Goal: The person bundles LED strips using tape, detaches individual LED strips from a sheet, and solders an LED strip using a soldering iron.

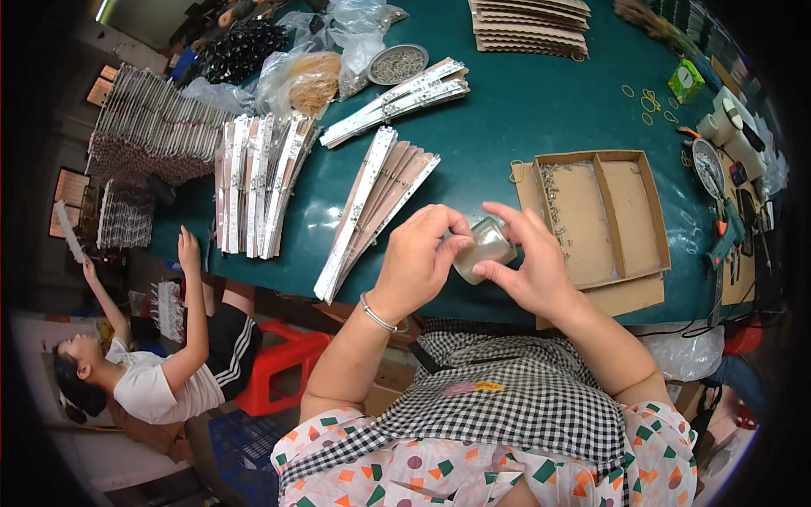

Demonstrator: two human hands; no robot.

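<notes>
My left hand and my right hand hold a glossy, see-through roll of clear tape between them, just above the near edge of the green table. The left thumb and fingertips press on its left side. Around its right side curve the right thumb and fingers. Left of my hands lies a fanned bundle of long strips, pinkish-brown with white metal edges. To the right of my right hand sits a shallow cardboard tray with a divider, small metal bits lying along its left wall.
More strip bundles lie at left, with tall stacks beyond. A metal bowl of small parts stands near plastic bags. Rubber bands and a glue gun lie right. Another person is at left, by a red stool.
</notes>
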